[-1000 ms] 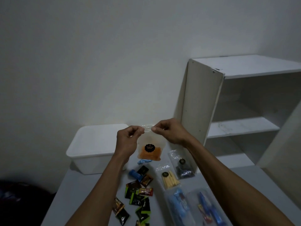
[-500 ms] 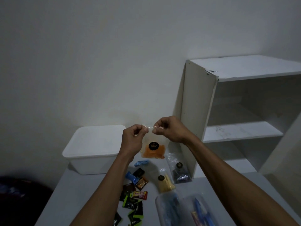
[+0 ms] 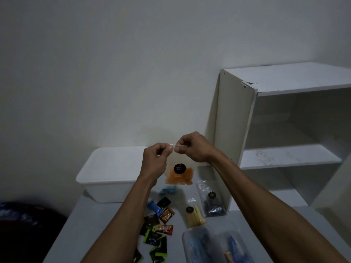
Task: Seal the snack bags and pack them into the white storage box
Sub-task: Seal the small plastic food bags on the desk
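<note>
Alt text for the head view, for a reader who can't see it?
Both hands, left and right, pinch the top of a clear bag of orange snacks above a white table. A lidded white storage box sits behind, with more snack bags and wrapped candies below.

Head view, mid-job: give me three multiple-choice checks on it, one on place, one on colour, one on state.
1. Where is the white storage box?
A. on the shelf unit
B. on the table, beyond the left forearm
C. on the floor

2. What colour is the snack in the held bag?
A. orange
B. green
C. blue

3. How is that bag held?
A. lying flat on the table
B. one hand only
C. both hands pinch its top edge

Key: 1 B, it stands at the table's far left by the wall. 2 A, orange pieces fill its bottom. 3 C, the left hand and right hand pinch the top, and the bag hangs above the table.
</note>
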The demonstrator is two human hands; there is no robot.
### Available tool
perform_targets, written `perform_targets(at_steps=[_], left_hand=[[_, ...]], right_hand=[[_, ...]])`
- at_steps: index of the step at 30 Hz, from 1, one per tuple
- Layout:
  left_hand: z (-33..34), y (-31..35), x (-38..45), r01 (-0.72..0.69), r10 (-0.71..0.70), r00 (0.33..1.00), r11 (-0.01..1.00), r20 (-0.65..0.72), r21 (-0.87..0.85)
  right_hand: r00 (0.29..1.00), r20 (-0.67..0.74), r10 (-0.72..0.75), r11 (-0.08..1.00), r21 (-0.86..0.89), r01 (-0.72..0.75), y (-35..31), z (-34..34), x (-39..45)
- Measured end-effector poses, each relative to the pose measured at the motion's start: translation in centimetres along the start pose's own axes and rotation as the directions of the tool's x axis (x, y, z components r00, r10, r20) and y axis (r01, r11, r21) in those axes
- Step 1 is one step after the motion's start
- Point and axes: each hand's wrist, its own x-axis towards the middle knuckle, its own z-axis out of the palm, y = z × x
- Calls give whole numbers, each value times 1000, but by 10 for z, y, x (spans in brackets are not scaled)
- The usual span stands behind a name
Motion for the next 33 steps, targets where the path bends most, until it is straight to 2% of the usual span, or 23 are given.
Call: perform_targets(at_steps=[7, 17, 22, 33], left_hand=[[-2, -1, 3, 21, -22, 1000, 999, -14, -29], [-9, -1, 5, 28, -31, 997, 999, -70, -45], [-17, 0, 6, 35, -43, 994, 996, -98, -79], [-23, 1, 8, 40, -48, 990, 997, -132, -62]], right_hand=[[1000, 13, 18, 999, 35, -18, -1, 1, 5], [996, -38, 82, 988, 135, -76, -2, 6, 7], [989, -39, 142, 952, 278, -126, 2, 6, 6], [977, -70, 200, 895, 418, -153, 3, 8, 1]])
